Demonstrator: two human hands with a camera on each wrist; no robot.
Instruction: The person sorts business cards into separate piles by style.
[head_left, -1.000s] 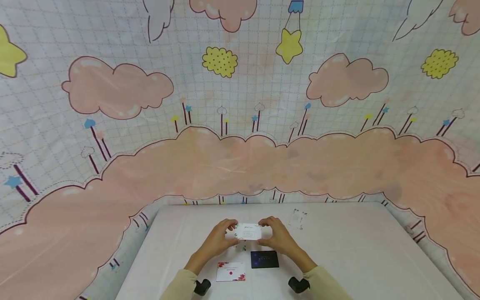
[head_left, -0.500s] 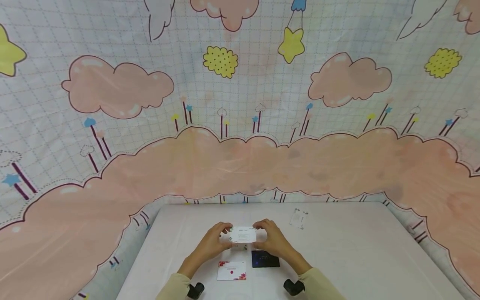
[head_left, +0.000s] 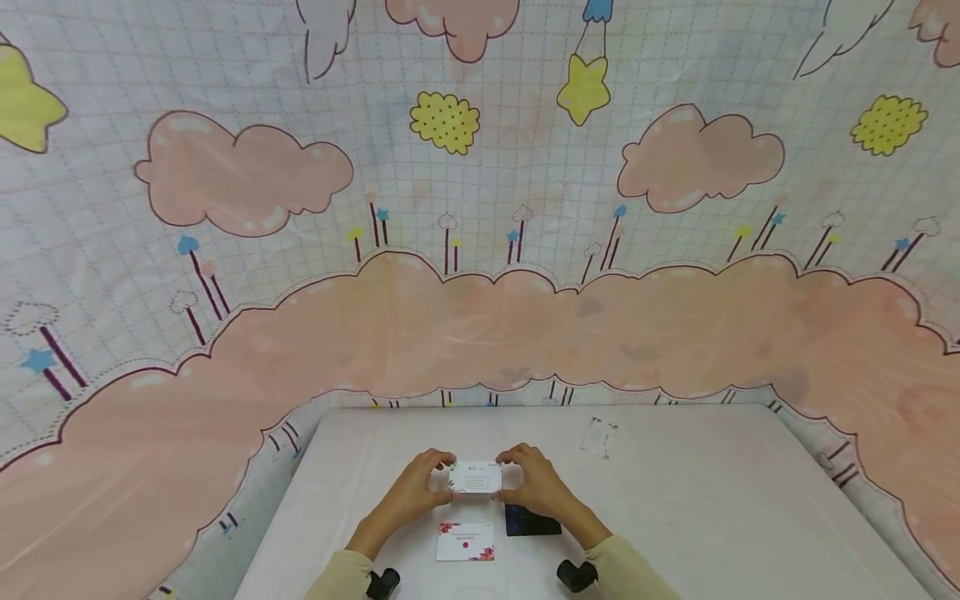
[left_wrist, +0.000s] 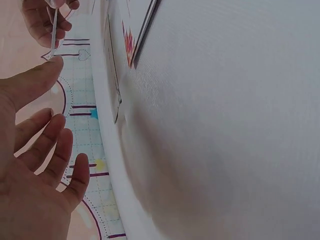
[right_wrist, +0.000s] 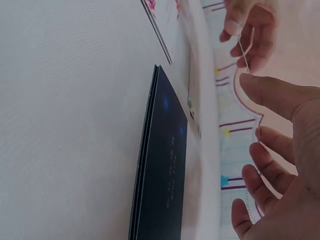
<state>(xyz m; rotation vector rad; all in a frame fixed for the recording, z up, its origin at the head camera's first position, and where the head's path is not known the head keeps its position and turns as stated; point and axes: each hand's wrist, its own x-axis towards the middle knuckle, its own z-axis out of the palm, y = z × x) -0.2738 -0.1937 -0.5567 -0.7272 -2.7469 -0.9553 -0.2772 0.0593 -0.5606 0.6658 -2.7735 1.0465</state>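
Between my two hands is a white card (head_left: 475,477) with printed lines and leafy corner decoration, raised above the table. My left hand (head_left: 416,487) pinches its left end between thumb and fingers. On the opposite end, my right hand (head_left: 538,485) pinches it the same way. Both wrist views show the card (left_wrist: 54,35) nearly edge-on. Closer to me lies a white card with red floral corners (head_left: 465,542). A dark blue card (head_left: 531,522) lies to its right, partly covered by my right hand; in the right wrist view its edge looks layered.
A white cloth covers the table (head_left: 712,517). Toward the back right lies a pale card with dark corner marks (head_left: 600,438). Another thin card (left_wrist: 112,75) lies flat beyond the red floral one. Behind the table hangs a patterned curtain (head_left: 450,333).
Both hands have moved left and slightly toward me, carrying the white card along. My right hand now covers part of the dark blue card. The cards on the table stay put.
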